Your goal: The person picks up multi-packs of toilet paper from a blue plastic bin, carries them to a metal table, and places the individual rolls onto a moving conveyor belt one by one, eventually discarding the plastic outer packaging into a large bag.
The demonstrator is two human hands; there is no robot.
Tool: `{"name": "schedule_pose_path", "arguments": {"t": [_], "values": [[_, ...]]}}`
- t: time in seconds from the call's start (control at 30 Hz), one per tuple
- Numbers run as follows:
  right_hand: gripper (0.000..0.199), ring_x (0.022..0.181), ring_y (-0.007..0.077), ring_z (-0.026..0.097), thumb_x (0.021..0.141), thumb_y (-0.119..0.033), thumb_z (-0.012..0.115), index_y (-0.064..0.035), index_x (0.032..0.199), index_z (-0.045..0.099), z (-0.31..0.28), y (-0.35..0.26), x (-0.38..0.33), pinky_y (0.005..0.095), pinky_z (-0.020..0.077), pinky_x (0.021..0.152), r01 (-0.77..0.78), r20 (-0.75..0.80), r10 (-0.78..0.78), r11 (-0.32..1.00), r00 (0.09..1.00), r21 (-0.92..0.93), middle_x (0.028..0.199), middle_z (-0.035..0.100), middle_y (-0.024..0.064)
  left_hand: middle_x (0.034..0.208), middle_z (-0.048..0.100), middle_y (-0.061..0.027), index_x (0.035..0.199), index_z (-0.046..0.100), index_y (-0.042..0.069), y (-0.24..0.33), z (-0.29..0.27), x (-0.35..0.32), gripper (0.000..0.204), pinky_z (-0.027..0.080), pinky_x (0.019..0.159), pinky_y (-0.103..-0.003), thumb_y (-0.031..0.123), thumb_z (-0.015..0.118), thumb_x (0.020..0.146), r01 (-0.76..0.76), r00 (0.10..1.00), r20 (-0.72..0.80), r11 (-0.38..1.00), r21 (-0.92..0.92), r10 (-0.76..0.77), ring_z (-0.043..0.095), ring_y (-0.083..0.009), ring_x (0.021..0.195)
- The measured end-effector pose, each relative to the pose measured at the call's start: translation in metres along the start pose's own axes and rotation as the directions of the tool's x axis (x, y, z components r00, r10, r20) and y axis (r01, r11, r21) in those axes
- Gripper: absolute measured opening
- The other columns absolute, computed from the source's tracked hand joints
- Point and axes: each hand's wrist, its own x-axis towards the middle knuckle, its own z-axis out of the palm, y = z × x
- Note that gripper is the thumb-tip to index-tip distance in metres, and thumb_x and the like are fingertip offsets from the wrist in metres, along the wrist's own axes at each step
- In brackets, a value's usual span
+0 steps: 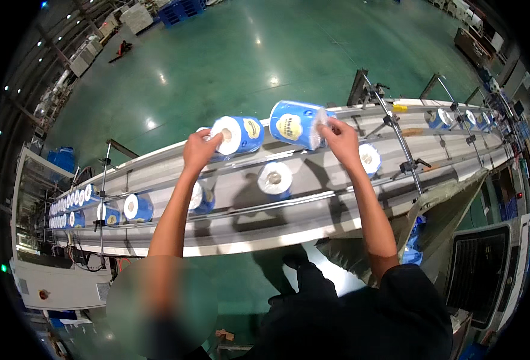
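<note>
My left hand is closed on the end of a paper roll in a blue wrapper with a yellow label, its thumb at the white core end. My right hand grips the crinkled clear film at the right end of a second blue-wrapped paper roll. Both rolls lie on their sides, tilted, over the far lane of the conveyor. Nearer to me, a roll stands with its white end up between my forearms. Another roll is partly hidden by my left forearm, and one more is beside my right wrist.
Rows of rolls stretch left toward a machine with a clear window. Metal guide rails and a crossbar span the conveyor at right, with further rolls beyond. A translucent sheet hangs off the near right edge.
</note>
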Motion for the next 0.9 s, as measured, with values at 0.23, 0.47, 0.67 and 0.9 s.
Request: {"name": "schedule_pose_path", "arguments": {"t": [0.23, 0.47, 0.67, 0.9], "values": [[0.050, 0.087, 0.0359, 0.073, 0.072, -0.049, 0.073, -0.0072, 0.099, 0.080, 0.034, 0.019, 0.057, 0.0438, 0.0570, 0.082, 0.162, 0.167, -0.084, 0.829, 0.982, -0.535, 0.090, 0.075, 0.0199, 0.105, 0.075, -0.0176, 0.101, 0.080, 0.014, 0.016, 0.035, 0.032, 0.049, 0.054, 0.088, -0.049, 0.052, 0.074, 0.071, -0.036, 0.995, 0.102, 0.913, 0.407, -0.006, 0.071, -0.0359, 0.102], [0.052, 0.098, 0.0374, 0.073, 0.074, -0.053, 0.076, -0.0077, 0.099, 0.079, 0.055, 0.011, 0.083, 0.0462, 0.0568, 0.083, 0.190, 0.304, 0.057, 0.666, 0.951, -0.721, 0.102, 0.075, 0.0201, 0.115, 0.073, -0.0157, 0.107, 0.077, 0.016, -0.004, 0.034, 0.037, 0.046, 0.050, 0.093, -0.057, 0.049, 0.075, 0.076, 0.101, 0.968, 0.158, 0.877, 0.470, -0.196, 0.069, -0.0374, 0.110], [0.037, 0.087, 0.0364, 0.069, 0.085, -0.033, 0.076, -0.0065, 0.109, 0.069, 0.098, -0.029, 0.007, 0.0491, 0.0522, 0.076, 0.612, 0.362, -0.504, 0.532, 0.784, -0.585, 0.092, 0.071, 0.0160, 0.115, 0.069, -0.0198, 0.118, 0.069, 0.005, -0.079, 0.023, -0.050, 0.041, 0.050, 0.096, -0.048, 0.030, 0.074, 0.087, -0.243, 0.845, -0.413, 0.932, 0.268, 0.338, 0.063, -0.0386, 0.112], [0.011, 0.082, 0.0343, 0.066, 0.090, -0.019, 0.070, -0.0103, 0.096, 0.072, 0.184, -0.061, -0.296, 0.0449, 0.0520, 0.069, 0.516, 0.601, -0.717, 0.685, 0.352, 0.514, 0.088, 0.068, 0.0124, 0.118, 0.070, -0.0176, 0.119, 0.070, 0.004, -0.122, 0.026, -0.405, 0.027, 0.049, 0.098, -0.043, 0.015, 0.065, 0.095, 0.147, 0.896, -0.377, 0.958, -0.246, -0.235, 0.063, -0.0381, 0.113]]}}
